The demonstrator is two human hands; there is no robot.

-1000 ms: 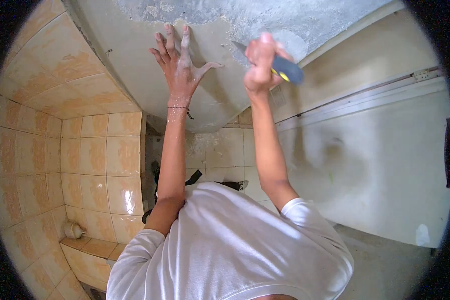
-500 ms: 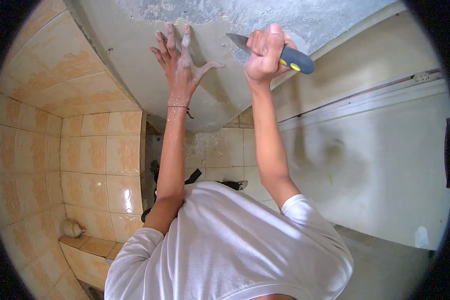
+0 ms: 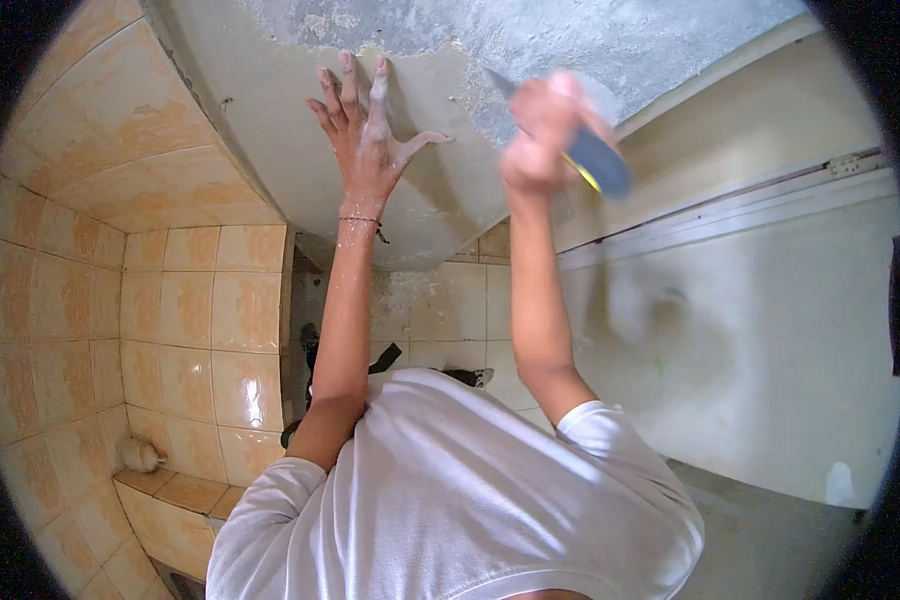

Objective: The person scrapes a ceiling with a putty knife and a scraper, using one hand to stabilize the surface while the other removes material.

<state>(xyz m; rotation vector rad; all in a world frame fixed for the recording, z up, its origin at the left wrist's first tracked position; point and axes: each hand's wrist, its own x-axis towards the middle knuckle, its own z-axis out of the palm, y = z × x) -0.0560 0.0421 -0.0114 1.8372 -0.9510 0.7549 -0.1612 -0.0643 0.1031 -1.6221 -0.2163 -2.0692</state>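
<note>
Patchy wall [image 3: 250, 130]; left hand [image 3: 368, 160] splayed against it; right hand [image 3: 545, 135] grips a scraper [image 3: 600, 165].

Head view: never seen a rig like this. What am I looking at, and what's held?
No robot: these are a person's bare hands. All pictures come from one camera worn on the head, looking forward and down, so the white T-shirt is the wearer's. The left hand is spread open against a pale painted surface, holding nothing. The right hand grips a scraper with a dark gray and yellow handle. Its blade is at the rough gray patch; blur hides whether it touches. Orange-patterned tiles are at left.
</note>
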